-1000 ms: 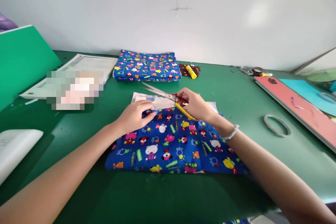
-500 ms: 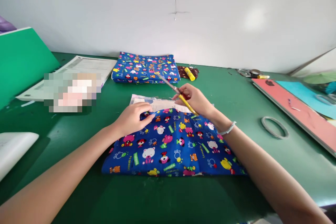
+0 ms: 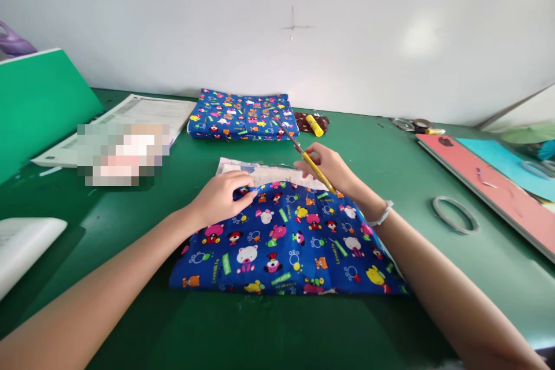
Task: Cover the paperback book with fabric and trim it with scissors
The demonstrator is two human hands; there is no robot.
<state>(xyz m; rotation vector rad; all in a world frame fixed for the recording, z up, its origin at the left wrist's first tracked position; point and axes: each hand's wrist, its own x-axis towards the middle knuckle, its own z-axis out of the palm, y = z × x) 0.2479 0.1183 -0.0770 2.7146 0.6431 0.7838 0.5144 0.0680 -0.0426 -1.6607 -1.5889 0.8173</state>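
A blue cotton fabric (image 3: 277, 243) printed with cartoon animals lies spread in front of me, its near edge toward me. My left hand (image 3: 228, 193) pinches its far edge left of the middle. In my right hand (image 3: 325, 165) is a pair of scissors (image 3: 312, 167) with yellow handles, its blades pointing up and to the far left, above the table and apart from the fabric. A printed paper sheet (image 3: 269, 174) shows from beneath the fabric's far edge, below both hands.
Folded fabric (image 3: 243, 115) of the same print lies at the back, beside a yellow glue stick (image 3: 314, 125) on a dark brown scrap. Papers (image 3: 143, 108) lie back left, near a green board (image 3: 43, 98). At right are a tape ring (image 3: 455, 214) and a red board (image 3: 489, 185).
My right hand has shifted slightly right with the scissors. The fabric's right side has lifted a little. My left hand keeps its pinch at the far edge.
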